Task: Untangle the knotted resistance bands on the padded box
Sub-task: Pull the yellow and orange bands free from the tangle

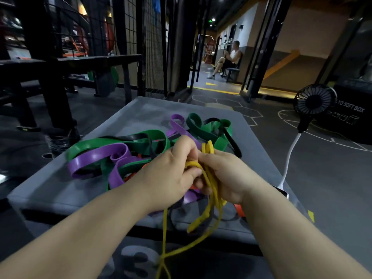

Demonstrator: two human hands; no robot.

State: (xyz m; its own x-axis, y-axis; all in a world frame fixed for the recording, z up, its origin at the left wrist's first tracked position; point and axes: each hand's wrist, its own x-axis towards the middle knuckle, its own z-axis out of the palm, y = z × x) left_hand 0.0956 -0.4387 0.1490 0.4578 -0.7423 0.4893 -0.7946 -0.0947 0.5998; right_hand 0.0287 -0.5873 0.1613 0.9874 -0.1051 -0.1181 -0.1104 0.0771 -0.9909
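While raised above the padded box [60, 190], left hand [171, 174] and right hand [227, 176] pinch the yellow band [211, 200].

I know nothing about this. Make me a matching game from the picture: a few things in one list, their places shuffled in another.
Things:
1 yellow band
2 purple band
3 black fan
4 padded box

Places:
A off to the right of the box
B looped on the box's left side
C under the tangle of bands
D gripped by the left hand and right hand

Pairs: 1-D, 2-B, 3-A, 4-C
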